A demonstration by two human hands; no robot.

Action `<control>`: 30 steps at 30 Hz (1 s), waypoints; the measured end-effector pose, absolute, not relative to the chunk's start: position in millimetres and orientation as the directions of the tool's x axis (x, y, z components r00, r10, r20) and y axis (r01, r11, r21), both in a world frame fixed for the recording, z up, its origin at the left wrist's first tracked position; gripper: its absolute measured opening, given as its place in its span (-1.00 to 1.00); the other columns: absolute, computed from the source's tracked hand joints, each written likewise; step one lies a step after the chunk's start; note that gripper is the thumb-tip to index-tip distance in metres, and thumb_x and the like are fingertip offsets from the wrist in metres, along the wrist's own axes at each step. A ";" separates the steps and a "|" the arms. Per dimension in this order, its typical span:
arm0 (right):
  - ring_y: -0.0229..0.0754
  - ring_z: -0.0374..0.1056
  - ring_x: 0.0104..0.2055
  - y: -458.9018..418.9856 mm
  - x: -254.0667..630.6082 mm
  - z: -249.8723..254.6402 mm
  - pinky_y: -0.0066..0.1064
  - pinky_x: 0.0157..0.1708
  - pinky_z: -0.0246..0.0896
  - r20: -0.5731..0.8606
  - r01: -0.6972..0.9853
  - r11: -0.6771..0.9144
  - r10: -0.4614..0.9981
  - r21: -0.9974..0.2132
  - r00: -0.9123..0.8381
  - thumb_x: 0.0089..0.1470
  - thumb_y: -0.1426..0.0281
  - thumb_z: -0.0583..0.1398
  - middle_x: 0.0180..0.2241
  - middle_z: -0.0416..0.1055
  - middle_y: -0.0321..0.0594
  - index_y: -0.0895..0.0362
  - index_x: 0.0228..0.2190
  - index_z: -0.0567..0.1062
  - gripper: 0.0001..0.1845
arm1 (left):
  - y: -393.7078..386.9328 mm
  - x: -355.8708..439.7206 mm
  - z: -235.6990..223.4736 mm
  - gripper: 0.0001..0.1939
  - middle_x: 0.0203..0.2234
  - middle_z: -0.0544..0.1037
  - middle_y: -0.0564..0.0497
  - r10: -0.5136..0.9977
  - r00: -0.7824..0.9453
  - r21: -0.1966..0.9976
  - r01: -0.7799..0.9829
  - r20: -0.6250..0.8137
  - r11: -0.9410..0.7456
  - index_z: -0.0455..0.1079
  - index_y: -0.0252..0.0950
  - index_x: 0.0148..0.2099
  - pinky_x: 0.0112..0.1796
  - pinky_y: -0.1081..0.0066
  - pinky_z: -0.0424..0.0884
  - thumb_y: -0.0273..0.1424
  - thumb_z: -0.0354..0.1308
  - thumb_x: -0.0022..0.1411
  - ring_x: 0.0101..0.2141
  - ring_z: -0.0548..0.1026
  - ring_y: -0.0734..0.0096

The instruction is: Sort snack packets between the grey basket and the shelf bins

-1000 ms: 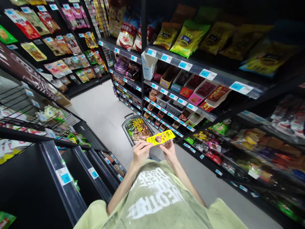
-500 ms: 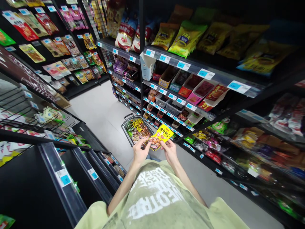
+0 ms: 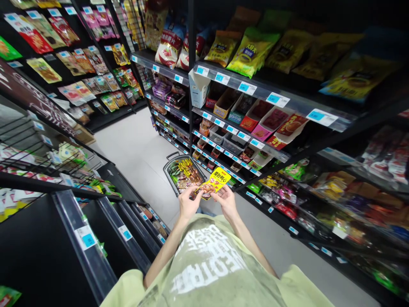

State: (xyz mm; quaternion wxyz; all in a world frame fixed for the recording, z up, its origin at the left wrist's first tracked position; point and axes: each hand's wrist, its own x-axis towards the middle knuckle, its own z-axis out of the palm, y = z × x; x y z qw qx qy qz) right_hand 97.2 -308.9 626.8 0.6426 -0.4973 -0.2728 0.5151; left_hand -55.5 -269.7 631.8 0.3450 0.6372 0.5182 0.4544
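Note:
A yellow snack packet [image 3: 218, 179] with dark lettering and a food picture on its front is held out before my body. My left hand [image 3: 189, 202] grips its lower left edge between thumb and fingers. At the lower right edge, my right hand [image 3: 226, 200] pinches it too, the thumb lying on the front. Just beyond the left hand, a dark shopping basket [image 3: 171, 182] with a raised handle holds several small colourful packets, some yellow and some green. The snack packet overlaps the basket's near right side in the view.
Tall black shelves [image 3: 243, 100] of bagged and boxed snacks with price tags rise on the right. More shelving [image 3: 105, 217] stands close on the left, and a hanging-packet rack [image 3: 47, 59] at the back left. Grey floor [image 3: 128, 140] runs between them.
My right thumb and fingers have shifted lower and inward along the packet's edge. The packet's lower part looks slightly bent. The left hand and the basket have hardly moved.

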 end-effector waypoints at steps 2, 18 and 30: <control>-0.28 0.40 -0.46 -308.8 95.8 626.6 -0.53 -0.62 0.22 -0.188 -0.391 -0.070 0.944 -0.918 0.271 -0.20 0.32 0.45 -0.23 0.55 -0.20 0.05 -0.13 0.36 -0.41 | -269.2 -54.5 629.4 -0.79 -0.39 0.60 0.01 0.980 0.044 0.927 0.319 0.193 -0.197 0.52 -0.27 -0.23 -0.40 0.46 0.42 -0.25 0.28 0.13 -0.51 0.44 0.49; -0.04 0.53 -0.25 -307.4 96.3 611.4 -0.28 -0.30 0.47 -0.242 -0.300 -0.142 0.912 -0.943 0.330 -0.30 0.31 0.48 -0.18 0.58 -0.10 0.11 -0.17 0.40 -0.37 | -269.5 -53.0 630.5 -0.74 -0.37 0.57 0.06 0.982 0.182 0.957 0.271 0.053 -0.102 0.35 -0.23 -0.17 -0.51 0.52 0.37 -0.28 0.26 0.11 -0.51 0.49 0.48; 0.08 0.53 -0.15 -299.9 100.9 613.5 -0.07 -0.06 0.43 -0.249 -0.308 -0.153 0.920 -0.939 0.303 -0.40 0.34 0.51 -0.18 0.59 -0.05 0.13 -0.26 0.50 -0.43 | -272.3 -51.0 625.9 -0.73 -0.38 0.56 0.05 0.987 0.161 0.955 0.287 0.031 -0.077 0.34 -0.25 -0.17 -0.50 0.52 0.34 -0.26 0.25 0.13 -0.50 0.48 0.49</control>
